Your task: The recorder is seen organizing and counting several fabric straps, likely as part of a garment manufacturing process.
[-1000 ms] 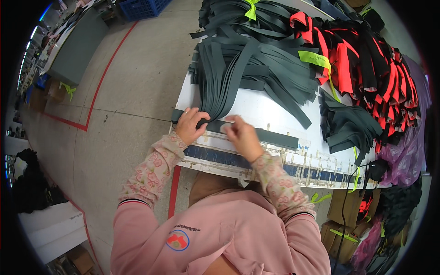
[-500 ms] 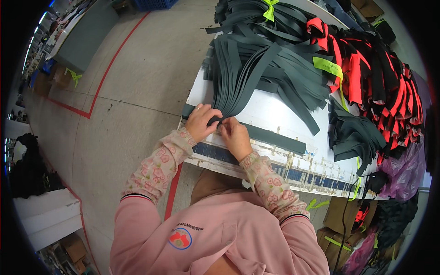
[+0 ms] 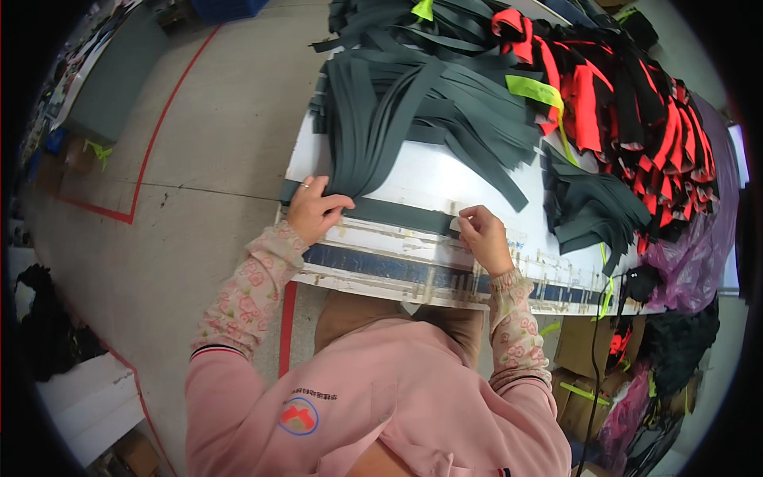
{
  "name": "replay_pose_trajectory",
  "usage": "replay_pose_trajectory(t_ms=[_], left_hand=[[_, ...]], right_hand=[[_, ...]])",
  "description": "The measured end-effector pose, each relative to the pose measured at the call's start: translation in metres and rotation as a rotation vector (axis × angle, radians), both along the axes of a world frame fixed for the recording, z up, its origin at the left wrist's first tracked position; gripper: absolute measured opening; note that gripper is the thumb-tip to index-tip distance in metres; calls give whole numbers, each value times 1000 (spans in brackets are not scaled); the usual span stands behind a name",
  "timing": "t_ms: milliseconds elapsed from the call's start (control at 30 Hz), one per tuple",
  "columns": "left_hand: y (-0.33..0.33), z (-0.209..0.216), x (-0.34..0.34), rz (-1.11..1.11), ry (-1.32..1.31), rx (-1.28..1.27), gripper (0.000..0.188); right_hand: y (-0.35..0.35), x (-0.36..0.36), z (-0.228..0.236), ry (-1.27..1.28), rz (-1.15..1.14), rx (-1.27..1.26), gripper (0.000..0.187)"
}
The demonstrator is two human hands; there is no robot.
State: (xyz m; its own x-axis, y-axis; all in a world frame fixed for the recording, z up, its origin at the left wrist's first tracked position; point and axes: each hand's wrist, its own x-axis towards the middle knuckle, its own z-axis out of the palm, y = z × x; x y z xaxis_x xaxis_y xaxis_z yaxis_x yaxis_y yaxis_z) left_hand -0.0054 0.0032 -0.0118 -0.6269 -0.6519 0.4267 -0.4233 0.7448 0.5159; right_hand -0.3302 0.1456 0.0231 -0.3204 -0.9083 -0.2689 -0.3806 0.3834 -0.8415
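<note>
A long dark grey fabric strip (image 3: 397,213) lies flat along the near edge of the white worktable (image 3: 445,179). My left hand (image 3: 314,208) presses down on the strip's left end, fingers curled over it. My right hand (image 3: 483,236) pinches the strip further right, at a pale tab on its end. Behind my hands a big fanned heap of the same grey strips (image 3: 413,87) spreads across the table.
Red, black and neon-yellow fabric pieces (image 3: 612,87) pile up at the far right, with another stack of grey pieces (image 3: 592,207) near them. A purple plastic bag (image 3: 691,254) hangs at the table's right end. Cardboard boxes (image 3: 588,358) stand below. Grey floor with red tape lines (image 3: 143,159) lies left.
My right hand has slid rightward along the strip, away from my left hand, so the strip now lies stretched out between them. The view has shifted slightly.
</note>
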Motion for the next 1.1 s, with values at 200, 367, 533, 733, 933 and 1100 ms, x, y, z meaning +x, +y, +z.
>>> replay_pose_trajectory(t_ms=[200,367,533,733,933,1100], left_hand=[[1,2,-2,6,-18,-14,21],[1,2,-7,-9,9,-44,21],[2,0,-6,-11,-4,-48,20],[1,4,-3,-24,-50,-18,20],[-4,6,-2,-75,-142,-27,27],[-14,17,-8,-100,-259,-228,22]], right_hand=[[16,-3,-8,200,100,-183,18],[17,0,2,206,79,-103,16],[19,0,-6,309,119,-144,16],[20,-18,6,-80,2,-49,15],[43,-46,10,-128,-125,-94,14],[76,-72,5,-76,-200,-141,14]])
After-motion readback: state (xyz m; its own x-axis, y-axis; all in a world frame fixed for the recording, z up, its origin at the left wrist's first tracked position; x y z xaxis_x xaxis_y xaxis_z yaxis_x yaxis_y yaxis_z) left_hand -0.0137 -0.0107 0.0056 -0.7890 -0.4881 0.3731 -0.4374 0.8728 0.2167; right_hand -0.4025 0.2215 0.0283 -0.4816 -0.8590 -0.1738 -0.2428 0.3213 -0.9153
